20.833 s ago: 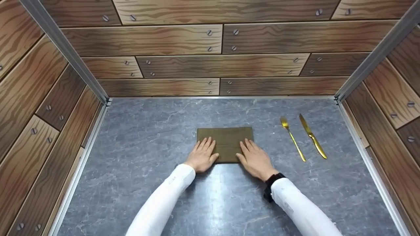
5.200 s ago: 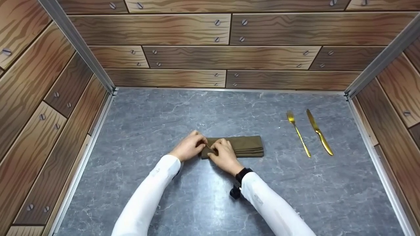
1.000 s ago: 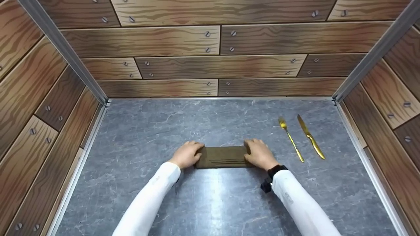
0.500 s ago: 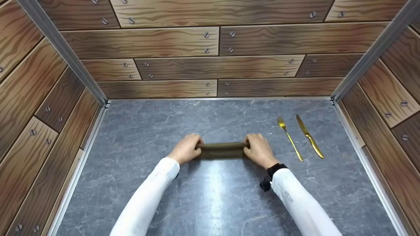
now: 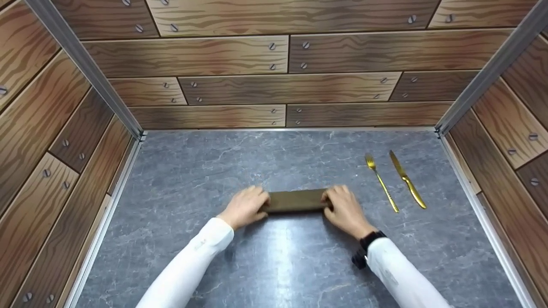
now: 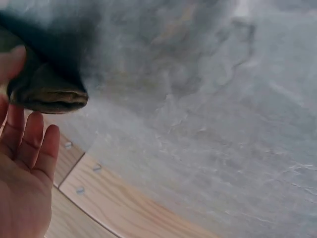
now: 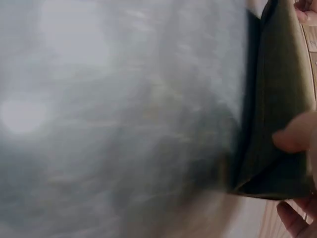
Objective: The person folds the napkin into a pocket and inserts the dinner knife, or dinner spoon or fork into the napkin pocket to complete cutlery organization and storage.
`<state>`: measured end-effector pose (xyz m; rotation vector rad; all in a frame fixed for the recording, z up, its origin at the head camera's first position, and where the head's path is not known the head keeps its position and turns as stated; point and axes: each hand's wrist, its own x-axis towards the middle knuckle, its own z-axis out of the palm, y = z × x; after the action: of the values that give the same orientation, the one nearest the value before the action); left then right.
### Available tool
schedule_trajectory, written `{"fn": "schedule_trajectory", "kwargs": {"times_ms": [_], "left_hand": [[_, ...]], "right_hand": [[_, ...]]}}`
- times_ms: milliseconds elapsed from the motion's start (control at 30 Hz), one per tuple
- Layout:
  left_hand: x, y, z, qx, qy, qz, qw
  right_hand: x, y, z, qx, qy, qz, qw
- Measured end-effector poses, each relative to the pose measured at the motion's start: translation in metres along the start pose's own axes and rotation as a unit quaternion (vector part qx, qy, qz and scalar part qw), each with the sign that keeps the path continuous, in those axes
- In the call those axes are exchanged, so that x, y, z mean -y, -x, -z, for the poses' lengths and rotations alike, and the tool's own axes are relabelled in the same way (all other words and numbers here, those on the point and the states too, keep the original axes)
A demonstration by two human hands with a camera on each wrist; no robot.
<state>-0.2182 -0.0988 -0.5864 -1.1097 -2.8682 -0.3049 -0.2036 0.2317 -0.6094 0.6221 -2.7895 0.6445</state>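
A folded olive-brown cloth napkin makes a narrow strip across the middle of the head view, a plain face upward. My left hand grips its left end and my right hand its right end. The left wrist view catches the layered end of the napkin, thumb over it and fingers spread along its far side. In the right wrist view, the right thumb presses on the napkin's face near its end.
A gold fork and a gold knife lie side by side on the grey marbled table, to the right of the napkin. Walls with a wood-plank print stand at the back and both sides.
Earlier the napkin was a wider rectangle under flat hands, then a strip with pleats fingered at its left end. Within the last second both hands have turned it over, hiding the pleats.
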Motion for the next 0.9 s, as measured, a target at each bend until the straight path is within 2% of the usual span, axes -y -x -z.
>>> {"fn": "schedule_trajectory", "kwargs": {"times_ms": [100, 167, 333, 533, 733, 900], "left_hand": [[-0.007, 0.005, -0.005, 0.013, 0.001, -0.010, 0.9999], [-0.014, 0.004, -0.008, 0.008, 0.008, -0.007, 0.9999], [-0.033, -0.006, -0.020, -0.015, 0.030, 0.012, 0.9994], [-0.041, -0.019, -0.041, 0.023, 0.024, 0.052, 0.9981], [-0.039, -0.022, -0.058, 0.074, 0.033, 0.116, 0.9899], [-0.040, -0.024, -0.063, 0.082, 0.019, 0.125, 0.9886]], "right_hand": [[-0.001, 0.015, 0.000, 0.005, 0.002, 0.024, 0.9997], [0.000, 0.021, 0.000, 0.001, -0.002, 0.028, 0.9996], [0.007, 0.020, -0.004, -0.005, 0.013, 0.014, 0.9998], [0.018, 0.011, -0.019, 0.070, 0.074, 0.008, 0.9947], [0.018, 0.015, -0.030, 0.124, 0.098, -0.011, 0.9873], [0.015, 0.019, -0.032, 0.148, 0.112, -0.014, 0.9825]]}}
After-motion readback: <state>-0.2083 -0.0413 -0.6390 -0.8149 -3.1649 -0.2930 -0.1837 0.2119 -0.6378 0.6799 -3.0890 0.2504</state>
